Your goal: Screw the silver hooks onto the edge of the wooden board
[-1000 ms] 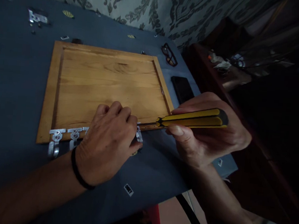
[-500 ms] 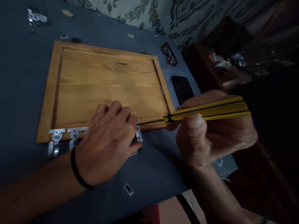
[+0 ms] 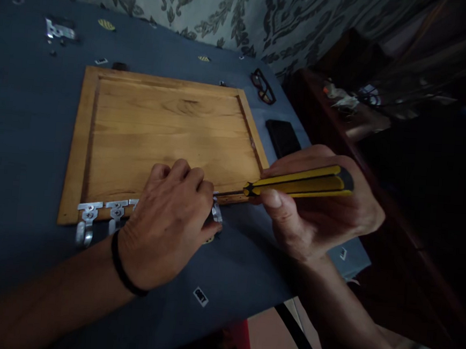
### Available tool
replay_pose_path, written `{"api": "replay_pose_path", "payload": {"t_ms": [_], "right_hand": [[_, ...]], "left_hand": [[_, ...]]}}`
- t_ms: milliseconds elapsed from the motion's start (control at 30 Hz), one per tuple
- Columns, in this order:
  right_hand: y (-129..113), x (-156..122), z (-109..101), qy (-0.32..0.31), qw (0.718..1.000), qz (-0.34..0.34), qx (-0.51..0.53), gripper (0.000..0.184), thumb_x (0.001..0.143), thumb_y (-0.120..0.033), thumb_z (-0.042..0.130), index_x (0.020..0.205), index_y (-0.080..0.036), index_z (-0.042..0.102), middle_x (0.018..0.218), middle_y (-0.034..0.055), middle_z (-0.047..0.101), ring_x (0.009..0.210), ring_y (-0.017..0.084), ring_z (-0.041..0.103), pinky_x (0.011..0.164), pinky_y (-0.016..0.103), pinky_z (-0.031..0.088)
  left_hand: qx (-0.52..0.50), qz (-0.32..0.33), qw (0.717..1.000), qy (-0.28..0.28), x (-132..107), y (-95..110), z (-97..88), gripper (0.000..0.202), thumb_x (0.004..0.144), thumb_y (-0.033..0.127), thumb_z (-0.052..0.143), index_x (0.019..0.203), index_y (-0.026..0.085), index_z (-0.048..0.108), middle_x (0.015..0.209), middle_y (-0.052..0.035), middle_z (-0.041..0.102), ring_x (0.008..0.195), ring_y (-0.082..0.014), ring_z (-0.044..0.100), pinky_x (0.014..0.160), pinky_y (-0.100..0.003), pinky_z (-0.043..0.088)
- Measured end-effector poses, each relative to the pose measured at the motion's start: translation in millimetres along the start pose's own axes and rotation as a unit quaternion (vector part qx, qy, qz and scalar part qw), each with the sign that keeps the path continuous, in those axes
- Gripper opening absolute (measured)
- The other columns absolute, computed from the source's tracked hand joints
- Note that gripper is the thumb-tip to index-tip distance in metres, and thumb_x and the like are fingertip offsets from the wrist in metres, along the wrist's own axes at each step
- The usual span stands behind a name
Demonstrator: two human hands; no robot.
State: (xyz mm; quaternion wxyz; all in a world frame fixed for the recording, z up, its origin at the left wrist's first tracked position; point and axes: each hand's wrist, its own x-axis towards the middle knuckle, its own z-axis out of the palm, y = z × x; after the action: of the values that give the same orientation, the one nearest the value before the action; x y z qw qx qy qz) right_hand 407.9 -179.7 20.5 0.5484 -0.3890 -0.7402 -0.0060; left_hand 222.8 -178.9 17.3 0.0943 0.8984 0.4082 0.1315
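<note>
A framed wooden panel point(image 3: 180, 132) lies flat on the cloth-covered table. Hook-shaped metal brackets point(image 3: 88, 214) with T-shaped plates and screws line its near edge, their curled parts jutting past the wood. My left hand point(image 3: 168, 220), a black band at its wrist, is closed over that edge, with fingers bent on the panel and thumb below a bracket point(image 3: 216, 211). In my right hand point(image 3: 323, 208) is a screwdriver point(image 3: 300, 184) with a yellow-and-black handle. Its shaft points left toward the bracket beneath my left fingers; the tip is hidden there.
Beyond the panel's right side lie a black wallet-like object point(image 3: 283, 138) and eyeglasses point(image 3: 263, 86). Another metal fitting point(image 3: 61, 29) with small dark pieces rests at the far left of the table point(image 3: 24, 104). Dark red furniture point(image 3: 323, 103) holding clutter stands at the right.
My right hand and the screwdriver have shifted left, closer to my left hand. The handle has turned and sits more level. My left hand stays in place on the panel's edge.
</note>
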Motion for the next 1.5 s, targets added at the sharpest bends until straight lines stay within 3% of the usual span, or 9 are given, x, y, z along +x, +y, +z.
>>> {"api": "replay_pose_path", "payload": {"t_ms": [100, 200, 400, 533, 633, 867, 1133, 1333, 1500], "right_hand": [[-1.3, 1.4, -1.2, -0.027, 0.999, -0.015, 0.037, 0.017, 0.077, -0.019, 0.079, 0.089, -0.030, 0.072, 0.077, 0.0015, 0.074, 0.067, 0.023, 0.068, 0.054, 0.039, 0.053], [-4.4, 0.7, -2.2, -0.048, 0.993, 0.045, 0.096, 0.022, 0.078, -0.014, 0.077, 0.095, -0.028, 0.074, 0.081, 0.0024, 0.075, 0.061, 0.021, 0.068, 0.049, 0.037, 0.055], [-6.0, -0.6, -5.2, -0.066, 0.973, 0.159, 0.155, 0.029, 0.080, -0.030, 0.079, 0.109, -0.033, 0.076, 0.096, 0.0050, 0.078, 0.062, 0.022, 0.068, 0.041, 0.036, 0.055], [-6.7, 1.9, -6.6, -0.101, 0.966, 0.153, 0.180, 0.015, 0.085, -0.028, 0.075, 0.099, -0.029, 0.078, 0.097, 0.0046, 0.078, 0.060, 0.018, 0.068, 0.039, 0.031, 0.054], [-7.5, 1.6, -5.6, -0.087, 0.973, 0.147, 0.158, 0.012, 0.084, -0.019, 0.075, 0.092, -0.026, 0.077, 0.091, 0.0023, 0.076, 0.057, 0.015, 0.065, 0.038, 0.028, 0.050], [-4.0, -7.3, 0.3, -0.012, 0.997, 0.074, 0.014, 0.019, 0.076, -0.036, 0.083, 0.087, -0.030, 0.068, 0.070, -0.0013, 0.067, 0.052, 0.018, 0.056, 0.044, 0.036, 0.043], [-8.4, -1.2, 6.4, 0.170, 0.983, 0.066, 0.033, 0.023, 0.089, -0.045, 0.069, 0.080, -0.024, 0.065, 0.068, 0.0000, 0.063, 0.054, 0.014, 0.057, 0.045, 0.030, 0.044], [-1.9, -3.0, 3.8, 0.076, 0.996, 0.038, -0.006, 0.020, 0.087, -0.038, 0.071, 0.078, -0.024, 0.061, 0.065, -0.0009, 0.061, 0.052, 0.014, 0.054, 0.046, 0.032, 0.040], [2.1, -5.4, 3.4, 0.048, 0.999, 0.021, -0.010, 0.014, 0.087, -0.035, 0.071, 0.083, -0.025, 0.061, 0.065, -0.0017, 0.061, 0.053, 0.015, 0.055, 0.046, 0.032, 0.041]], "left_hand": [[0.003, -0.001, 1.000, 0.004, 0.0, 0.1, 0.4, 0.021, 0.085, 0.031, 0.074, 0.094, 0.014, 0.068, 0.095, -0.0086, 0.066, 0.102, -0.0343, 0.061, 0.085, -0.052, 0.050], [0.007, -0.002, 1.000, 0.003, 0.6, 0.4, 0.6, 0.021, 0.084, 0.032, 0.075, 0.095, 0.015, 0.068, 0.095, -0.0086, 0.067, 0.102, -0.0340, 0.061, 0.084, -0.051, 0.050], [0.006, -0.003, 1.000, -0.004, 1.9, 0.0, -0.7, 0.024, 0.084, 0.035, 0.076, 0.093, 0.015, 0.068, 0.094, -0.0089, 0.066, 0.101, -0.0333, 0.061, 0.085, -0.050, 0.050], [0.002, -0.006, 1.000, -0.007, 2.1, -0.3, -0.3, 0.025, 0.084, 0.035, 0.076, 0.096, 0.015, 0.068, 0.095, -0.0083, 0.066, 0.103, -0.0341, 0.060, 0.085, -0.051, 0.049], [0.003, -0.003, 1.000, -0.005, 1.9, -0.2, 0.4, 0.025, 0.084, 0.035, 0.076, 0.095, 0.015, 0.067, 0.094, -0.0078, 0.066, 0.102, -0.0341, 0.060, 0.085, -0.051, 0.049], [0.012, 0.000, 1.000, 0.000, 0.3, 0.2, -0.1, 0.021, 0.086, 0.034, 0.074, 0.094, 0.016, 0.067, 0.094, -0.0086, 0.066, 0.102, -0.0334, 0.060, 0.084, -0.049, 0.049], [0.004, 0.004, 1.000, 0.003, 0.5, -0.6, -0.1, 0.025, 0.082, 0.035, 0.079, 0.092, 0.015, 0.067, 0.094, -0.0078, 0.066, 0.101, -0.0333, 0.060, 0.084, -0.050, 0.050], [0.009, -0.002, 1.000, -0.002, 1.1, 0.1, 0.7, 0.025, 0.082, 0.036, 0.079, 0.091, 0.015, 0.068, 0.092, -0.0078, 0.065, 0.100, -0.0336, 0.060, 0.083, -0.050, 0.050], [0.013, 0.000, 1.000, -0.003, 1.3, 0.7, 0.0, 0.025, 0.082, 0.035, 0.078, 0.091, 0.015, 0.068, 0.092, -0.0083, 0.065, 0.100, -0.0340, 0.060, 0.082, -0.051, 0.050]]}}
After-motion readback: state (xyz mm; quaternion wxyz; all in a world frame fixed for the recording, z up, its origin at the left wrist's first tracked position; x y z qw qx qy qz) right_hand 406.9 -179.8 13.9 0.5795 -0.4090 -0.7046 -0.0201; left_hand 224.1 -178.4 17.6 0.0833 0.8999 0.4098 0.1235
